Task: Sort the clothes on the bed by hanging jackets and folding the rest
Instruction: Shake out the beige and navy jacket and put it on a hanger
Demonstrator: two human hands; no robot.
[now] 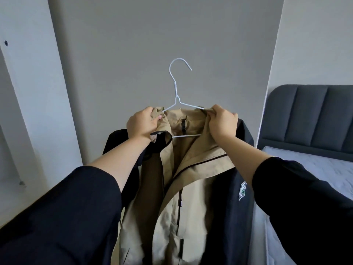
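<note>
A tan and black jacket (193,188) hangs in the air in front of me on a white wire hanger (177,87). The hanger's hook points up, free of any rail. My left hand (141,124) grips the jacket's left collar and shoulder over the hanger's arm. At the right side of the collar, my right hand (222,122) pinches the fabric. The front of the jacket is open, and a white and green badge (242,190) shows on its black right sleeve.
A grey wall (172,35) stands straight ahead, with white wall panels at the left. The bed (315,169), with a dark grey padded headboard (309,119) and a pale grey mattress, lies at the right.
</note>
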